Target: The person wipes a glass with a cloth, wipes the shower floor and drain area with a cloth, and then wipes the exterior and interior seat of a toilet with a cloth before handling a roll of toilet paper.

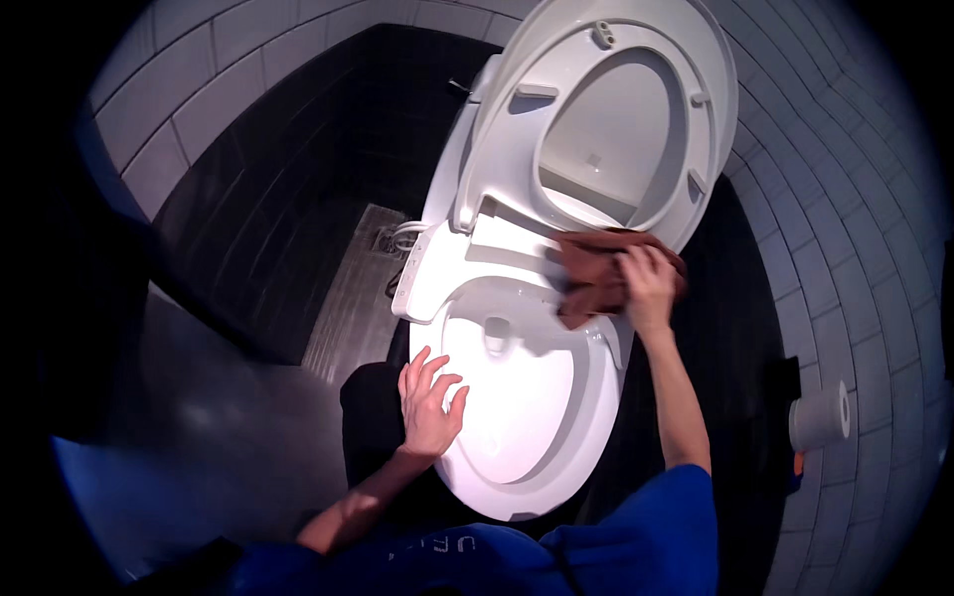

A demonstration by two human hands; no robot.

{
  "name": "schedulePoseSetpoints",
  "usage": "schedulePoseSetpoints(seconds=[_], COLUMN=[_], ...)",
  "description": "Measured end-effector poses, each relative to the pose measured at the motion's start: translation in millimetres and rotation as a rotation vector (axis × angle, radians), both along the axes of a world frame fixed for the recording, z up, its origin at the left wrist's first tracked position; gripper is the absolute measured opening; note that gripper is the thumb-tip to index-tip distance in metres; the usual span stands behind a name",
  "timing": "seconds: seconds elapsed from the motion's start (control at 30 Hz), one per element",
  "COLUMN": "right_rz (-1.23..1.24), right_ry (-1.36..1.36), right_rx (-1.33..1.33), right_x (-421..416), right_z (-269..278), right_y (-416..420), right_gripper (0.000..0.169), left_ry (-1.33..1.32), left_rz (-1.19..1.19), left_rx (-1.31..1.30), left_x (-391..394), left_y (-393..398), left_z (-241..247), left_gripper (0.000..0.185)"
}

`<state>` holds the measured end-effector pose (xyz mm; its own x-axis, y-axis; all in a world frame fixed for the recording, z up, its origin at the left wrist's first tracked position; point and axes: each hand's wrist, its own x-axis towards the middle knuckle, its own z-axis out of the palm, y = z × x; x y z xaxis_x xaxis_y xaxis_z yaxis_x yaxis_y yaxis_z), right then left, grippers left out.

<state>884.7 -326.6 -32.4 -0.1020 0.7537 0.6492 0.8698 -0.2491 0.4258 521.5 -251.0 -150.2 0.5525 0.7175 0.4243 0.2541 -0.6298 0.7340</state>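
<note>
A white toilet bowl [514,402] stands before me, its seat [507,149] and lid [719,97] both raised. My right hand [650,287] grips a crumpled brown cloth [596,279] at the right side of the seat hinge area. Part of the cloth hangs over the bowl's back rim. My left hand [432,410] is at the bowl's left rim, fingers spread and holding nothing; whether it touches the rim I cannot tell. Left of the hinge area is a bidet control panel [410,276] with buttons.
White tiles cover the right wall [842,283], where a toilet paper roll [816,417] hangs. Left of the toilet, a metal floor drain cover [350,290] runs along the floor, near a pale hose [406,232]. Dark tiles [276,194] line the lower left wall.
</note>
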Motion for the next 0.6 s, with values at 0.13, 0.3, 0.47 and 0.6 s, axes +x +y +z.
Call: schedulePoseSetpoints(seconds=[0.13, 0.3, 0.47, 0.6], right_rz=[-0.282, -0.532, 0.105, 0.226], right_ry=[0.234, 0.792, 0.646, 0.440], right_rx=[0.139, 0.434, 0.104, 0.023], right_x=[11.9, -45.8, -135.3, -161.4], right_z=[12.6, 2.0, -19.8, -34.9], right_y=[-15.8, 52.4, 119.0, 146.3], right_gripper=[0.040, 0.025, 0.044, 0.040], left_ry=[0.012, -0.062, -0.116, -0.115], left_rz=[0.021, 0.092, 0.069, 0.086], left_rx=[-0.010, -0.066, -0.037, -0.003], left_x=[-6.0, -9.8, -2.6, -6.5], left_y=[-1.1, -2.6, -4.7, -1.8], left_z=[-2.2, 3.3, 3.1, 3.0], left_gripper=[0.015, 0.019, 0.022, 0.022])
